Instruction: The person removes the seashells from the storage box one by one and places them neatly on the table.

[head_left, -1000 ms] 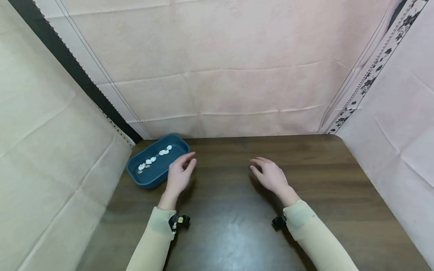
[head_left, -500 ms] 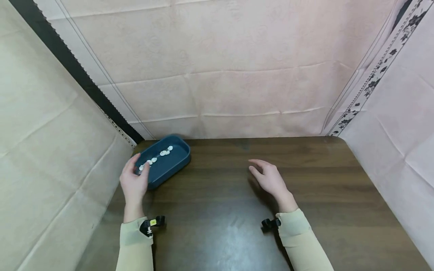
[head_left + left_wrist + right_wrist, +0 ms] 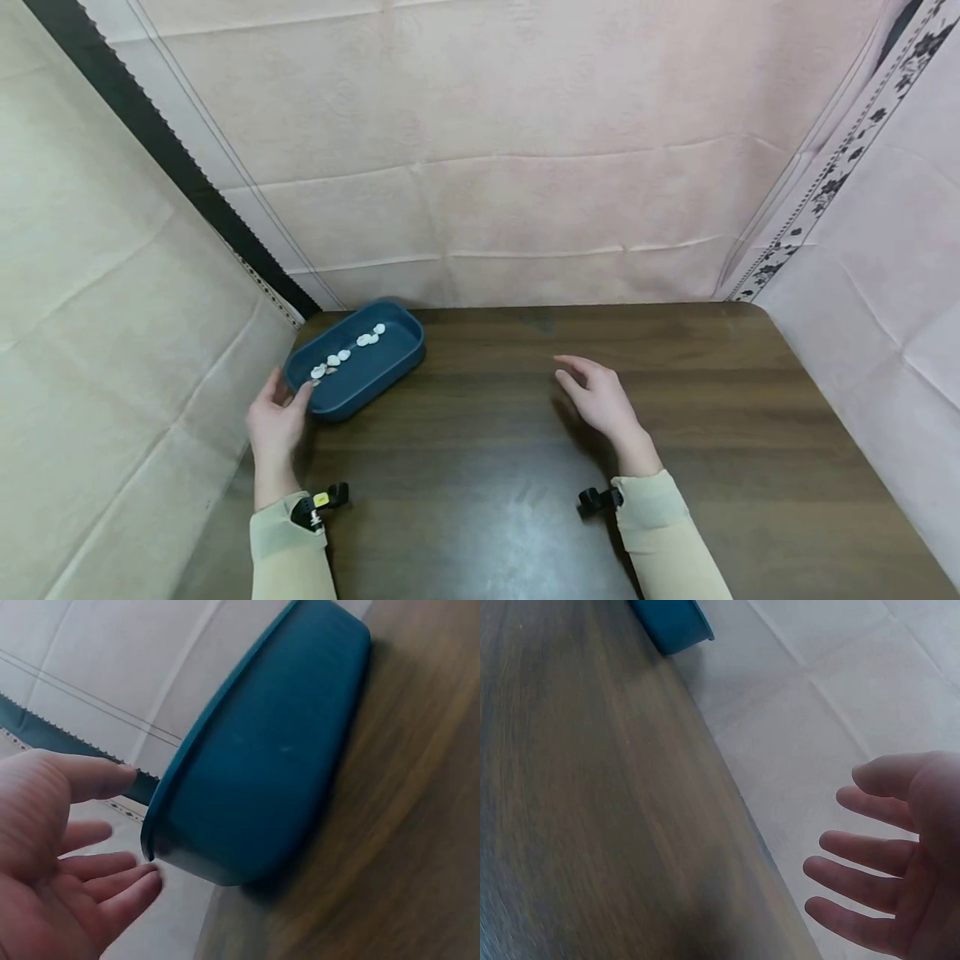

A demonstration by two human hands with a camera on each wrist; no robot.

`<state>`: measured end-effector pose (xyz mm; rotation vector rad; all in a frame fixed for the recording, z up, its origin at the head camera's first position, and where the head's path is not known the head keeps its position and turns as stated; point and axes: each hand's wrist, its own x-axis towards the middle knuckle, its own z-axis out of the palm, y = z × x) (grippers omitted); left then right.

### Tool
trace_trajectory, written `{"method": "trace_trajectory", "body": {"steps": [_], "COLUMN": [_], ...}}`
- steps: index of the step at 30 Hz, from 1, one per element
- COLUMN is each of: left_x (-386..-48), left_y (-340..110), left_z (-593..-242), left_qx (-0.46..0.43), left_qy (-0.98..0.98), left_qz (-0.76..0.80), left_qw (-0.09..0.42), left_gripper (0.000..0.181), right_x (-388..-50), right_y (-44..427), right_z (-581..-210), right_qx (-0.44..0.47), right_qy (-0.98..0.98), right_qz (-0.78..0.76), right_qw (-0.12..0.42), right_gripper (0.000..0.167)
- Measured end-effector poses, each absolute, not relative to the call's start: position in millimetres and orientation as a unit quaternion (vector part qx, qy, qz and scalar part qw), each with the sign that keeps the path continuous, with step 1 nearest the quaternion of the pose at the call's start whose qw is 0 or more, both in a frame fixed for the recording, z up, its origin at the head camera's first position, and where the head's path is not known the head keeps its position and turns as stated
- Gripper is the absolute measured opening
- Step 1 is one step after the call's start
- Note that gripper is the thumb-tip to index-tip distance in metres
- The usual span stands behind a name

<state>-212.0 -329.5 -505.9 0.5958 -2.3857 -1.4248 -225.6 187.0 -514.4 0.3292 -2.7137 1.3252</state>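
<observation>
A dark blue oblong tray point(image 3: 382, 362) lies at the far left of the table, slanting away to the right. Inside it is a row of several small white round pieces point(image 3: 333, 360), too small to identify. My left hand point(image 3: 276, 427) is at the tray's near left end, thumb and fingers spread to either side of the corner. In the left wrist view, the fingers of that hand point(image 3: 52, 855) are loosely bent beside the tray's rim point(image 3: 169, 776); whether they touch it I cannot tell. Over the table to the right hovers my right hand point(image 3: 603, 407), relaxed and holding nothing.
The brown wooden table point(image 3: 480, 467) reaches back to a pale cloth wall point(image 3: 525, 217). More cloth hangs on the left point(image 3: 135, 350) and right point(image 3: 885, 275) sides. The tray stands close to the table's back left corner.
My left hand has moved left from the tray's right side, across its near end, to its left corner, last drawing back slightly. The right hand stays nearly still.
</observation>
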Motion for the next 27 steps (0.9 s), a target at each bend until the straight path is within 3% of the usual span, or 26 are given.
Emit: {"method": "trace_trajectory", "body": {"steps": [14, 27], "left_x": [-212.3, -211.8], "left_y": [-336.3, -332.5], "left_z": [-507.3, -507.4], "left_qx": [0.193, 0.206], "left_qy": [-0.799, -0.802], "left_qz": [-0.569, -0.561], "left_qw": [0.025, 0.021], "left_gripper": [0.093, 0.088], "right_x": [-224.9, -224.0], "right_y": [187.3, 191.2], "right_z": [-517.8, -515.8], "right_qx": [0.119, 0.120], "right_qy": [-0.893, -0.893], "right_qz": [0.431, 0.431], "right_qw": [0.050, 0.053], "right_gripper": [0.040, 0.040]}}
